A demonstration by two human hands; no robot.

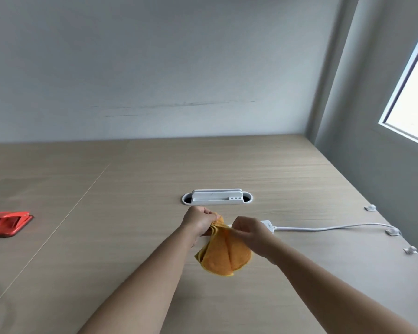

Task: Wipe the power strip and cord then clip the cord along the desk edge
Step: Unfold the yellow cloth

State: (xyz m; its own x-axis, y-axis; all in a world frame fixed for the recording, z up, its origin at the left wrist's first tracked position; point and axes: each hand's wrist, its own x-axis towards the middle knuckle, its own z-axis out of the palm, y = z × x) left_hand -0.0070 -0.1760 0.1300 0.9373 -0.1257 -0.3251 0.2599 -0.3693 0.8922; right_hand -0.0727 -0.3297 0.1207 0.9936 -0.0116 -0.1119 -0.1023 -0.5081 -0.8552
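**Orange cloth held in both hands above the power strip**

Orange microfibre, folded into layers, hangs between the person's two hands over the middle of the pale wood desk. The left hand is closed into a fist around the top corner of the cloth, and the right hand pinches the cloth's upper edge between fingers and thumb, so both hands have hold of it and its loose end droops toward the desk.

The white power strip lies on the desk right behind the hands, mostly hidden by them; only its right end shows, just beside the right hand. From that end the white cord runs off to the right across the desktop and reaches a small clear clip near the desk's right edge. Two more clips sit along that edge, one farther back and one nearer, both apart from the cord.

Just beyond the hands a white cable grommet is set into the desktop. Far to the left rests a red stand.
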